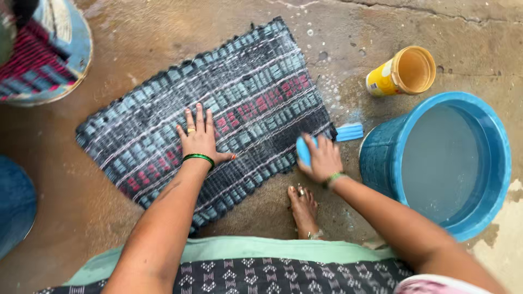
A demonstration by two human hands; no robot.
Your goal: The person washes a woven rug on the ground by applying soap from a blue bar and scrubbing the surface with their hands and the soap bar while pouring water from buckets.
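The soapy mat lies flat on the wet floor, with the bucket at 3 o'clock. Pushed too hard, the brush could slip off the mat's near edge. The left hand presses flat, fingers spread, gripping nothing; the right hand grips the brush, wrist bent.

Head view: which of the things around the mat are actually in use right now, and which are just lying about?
In use:
- woven mat, soapy, flat on the wet floor
- left hand, pressed flat on the mat
- right hand, gripping a blue brush at the mat's edge

Lying about:
- blue bucket of water
- yellow cup on its side
- basin of cloth, top left
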